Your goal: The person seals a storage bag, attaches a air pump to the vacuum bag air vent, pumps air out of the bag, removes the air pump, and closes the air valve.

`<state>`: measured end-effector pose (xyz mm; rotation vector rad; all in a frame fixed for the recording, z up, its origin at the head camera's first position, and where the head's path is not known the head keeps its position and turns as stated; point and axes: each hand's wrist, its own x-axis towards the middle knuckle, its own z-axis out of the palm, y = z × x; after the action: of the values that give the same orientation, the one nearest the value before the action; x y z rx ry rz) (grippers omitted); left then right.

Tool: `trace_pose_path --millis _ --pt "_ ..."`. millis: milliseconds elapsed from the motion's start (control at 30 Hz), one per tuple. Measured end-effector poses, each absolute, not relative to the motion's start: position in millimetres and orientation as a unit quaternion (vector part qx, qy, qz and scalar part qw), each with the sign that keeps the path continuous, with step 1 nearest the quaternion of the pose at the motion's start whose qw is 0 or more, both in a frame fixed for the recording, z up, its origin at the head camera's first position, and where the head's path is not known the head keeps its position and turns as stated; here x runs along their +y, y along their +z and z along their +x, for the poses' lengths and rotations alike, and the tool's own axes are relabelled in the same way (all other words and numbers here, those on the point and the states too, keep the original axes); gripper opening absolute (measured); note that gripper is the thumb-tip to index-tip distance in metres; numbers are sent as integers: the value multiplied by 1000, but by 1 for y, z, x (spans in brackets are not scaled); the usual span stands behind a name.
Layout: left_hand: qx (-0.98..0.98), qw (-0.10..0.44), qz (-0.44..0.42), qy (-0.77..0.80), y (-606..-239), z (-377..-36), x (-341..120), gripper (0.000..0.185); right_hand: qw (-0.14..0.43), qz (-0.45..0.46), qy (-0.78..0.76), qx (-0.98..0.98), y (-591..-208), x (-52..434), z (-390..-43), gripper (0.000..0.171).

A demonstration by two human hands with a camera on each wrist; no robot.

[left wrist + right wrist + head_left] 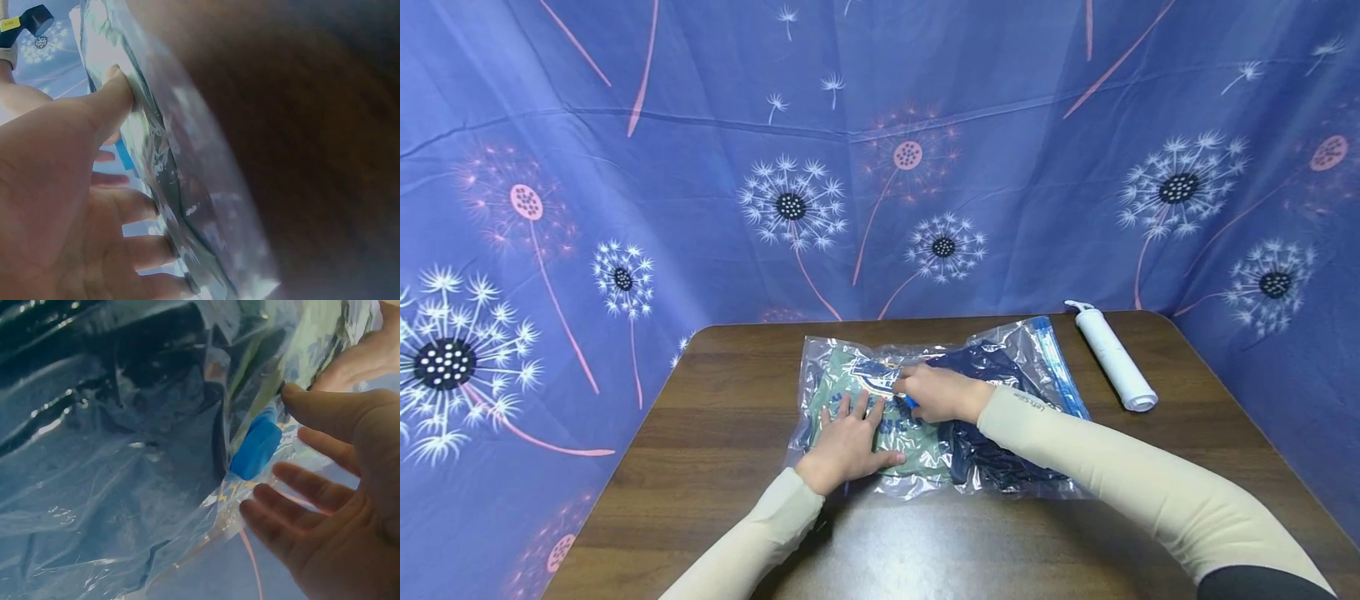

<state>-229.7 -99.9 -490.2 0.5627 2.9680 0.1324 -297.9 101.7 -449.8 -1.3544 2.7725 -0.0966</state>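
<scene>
A clear plastic vacuum storage bag lies flat on the wooden table, with a folded green garment in its left part and a navy garment in its right part. My left hand rests on the green side, fingers spread; the left wrist view shows its thumb and fingertips on the plastic. A blue valve cap sits on the bag near the middle. My right hand is over that cap, thumb and fingers apart beside it in the right wrist view, not closed round it. In the head view it mostly hides the cap.
A white hand pump lies at the back right of the table, just beyond the bag's blue zip edge. Brown tabletop extends around the bag. A blue dandelion-print cloth hangs behind and at both sides.
</scene>
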Motion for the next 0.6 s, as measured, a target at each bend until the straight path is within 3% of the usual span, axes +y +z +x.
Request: trace_pose_path --millis 300,600 --pt "979 56 189 44 -492 -231 -99 107 23 -446 -58 893 -457 105 -300 28" --pt "980 59 184 44 -489 -230 -98 107 3 -442 -66 894 -458 107 -300 25"
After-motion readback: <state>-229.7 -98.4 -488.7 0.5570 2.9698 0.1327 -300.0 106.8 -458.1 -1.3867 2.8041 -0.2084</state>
